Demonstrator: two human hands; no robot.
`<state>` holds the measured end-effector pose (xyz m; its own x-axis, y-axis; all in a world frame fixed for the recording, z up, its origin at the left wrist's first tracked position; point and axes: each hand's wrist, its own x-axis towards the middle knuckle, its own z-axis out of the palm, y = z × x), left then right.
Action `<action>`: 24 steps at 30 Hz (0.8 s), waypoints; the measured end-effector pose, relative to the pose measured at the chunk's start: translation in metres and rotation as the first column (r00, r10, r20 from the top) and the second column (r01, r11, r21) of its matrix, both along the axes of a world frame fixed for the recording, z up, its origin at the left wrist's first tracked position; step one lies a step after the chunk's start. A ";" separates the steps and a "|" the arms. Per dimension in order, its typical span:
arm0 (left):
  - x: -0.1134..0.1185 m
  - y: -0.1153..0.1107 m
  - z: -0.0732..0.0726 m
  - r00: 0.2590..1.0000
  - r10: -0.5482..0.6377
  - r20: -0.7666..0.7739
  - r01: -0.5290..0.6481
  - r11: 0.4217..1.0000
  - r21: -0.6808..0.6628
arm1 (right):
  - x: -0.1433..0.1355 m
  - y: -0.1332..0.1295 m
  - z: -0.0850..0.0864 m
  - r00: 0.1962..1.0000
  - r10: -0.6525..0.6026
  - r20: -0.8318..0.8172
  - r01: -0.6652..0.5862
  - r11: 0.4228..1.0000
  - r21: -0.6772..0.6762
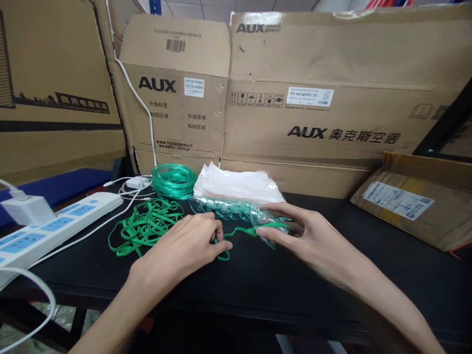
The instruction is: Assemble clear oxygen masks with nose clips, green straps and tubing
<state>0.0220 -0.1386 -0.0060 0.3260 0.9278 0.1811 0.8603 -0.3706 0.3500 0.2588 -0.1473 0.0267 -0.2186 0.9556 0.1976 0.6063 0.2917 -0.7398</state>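
My left hand point(195, 241) is closed, its thumb and fingers pinching a thin green cord point(236, 231) near the middle of the black table. To its right, my right hand point(291, 226) has its thumb and fingers closed round a clear round plastic piece point(271, 216) together with part of the cord. Several similar clear pieces point(224, 207) stand in a row just behind the hands, in front of a stack of white sheets or bags point(236, 183). A tangled pile of green cord point(147, 226) lies left of my left hand.
A coil of green tubing point(174, 181) sits behind the cord pile. At the left are a white power strip point(73, 216) with a plugged-in charger point(29, 209) and white cables. Large cardboard boxes point(332, 64) stand along the back; a smaller box point(416, 196) is at the right.
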 end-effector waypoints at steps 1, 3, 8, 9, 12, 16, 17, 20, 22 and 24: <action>0.002 0.000 -0.002 1.000 -0.006 -0.003 0.006 1.000 -0.003 | 0.000 0.000 0.000 1.000 0.000 -0.002 0.000 1.000 0.000; 0.003 0.001 -0.005 0.999 -0.035 0.008 0.036 0.999 -0.012 | -0.001 0.001 0.000 1.000 0.010 -0.004 -0.010 1.000 0.009; -0.005 0.009 0.004 0.962 -0.180 0.206 0.184 0.983 0.003 | 0.012 0.007 0.004 0.997 -0.009 -0.080 0.017 0.995 0.094; -0.008 0.009 0.008 0.935 -0.196 0.295 0.193 0.980 0.038 | 0.017 0.008 0.005 0.995 -0.051 -0.086 0.062 0.988 0.140; -0.017 0.009 0.021 0.816 -0.153 0.558 0.111 0.988 0.109 | 0.036 0.012 0.010 0.956 -0.293 0.008 0.272 0.897 0.350; -0.027 0.009 0.026 0.586 -0.057 0.808 -0.066 0.991 0.117 | 0.057 0.006 0.019 0.747 -0.635 0.196 0.411 0.673 0.614; -0.029 0.011 0.026 0.509 -0.053 0.859 -0.105 0.987 0.123 | 0.060 0.003 0.021 0.702 -0.680 0.214 0.405 0.627 0.665; -0.033 0.016 0.025 0.267 -0.069 0.961 -0.160 0.980 0.115 | 0.068 -0.005 0.025 0.610 -0.762 0.218 0.384 0.525 0.759; -0.036 0.020 0.025 0.133 -0.079 0.988 -0.165 0.981 0.101 | 0.073 -0.008 0.027 0.579 -0.791 0.197 0.402 0.488 0.775; -0.039 0.023 0.024 0.065 -0.092 0.994 -0.189 0.977 0.103 | 0.077 -0.008 0.028 0.554 -0.814 0.178 0.426 0.460 0.779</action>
<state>-0.0173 -0.1154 0.0183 -0.3316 0.8407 0.4281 -0.2167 -0.5095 0.8328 0.3360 -0.1556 0.0545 0.1443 0.5474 0.8244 0.9893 -0.0960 -0.1094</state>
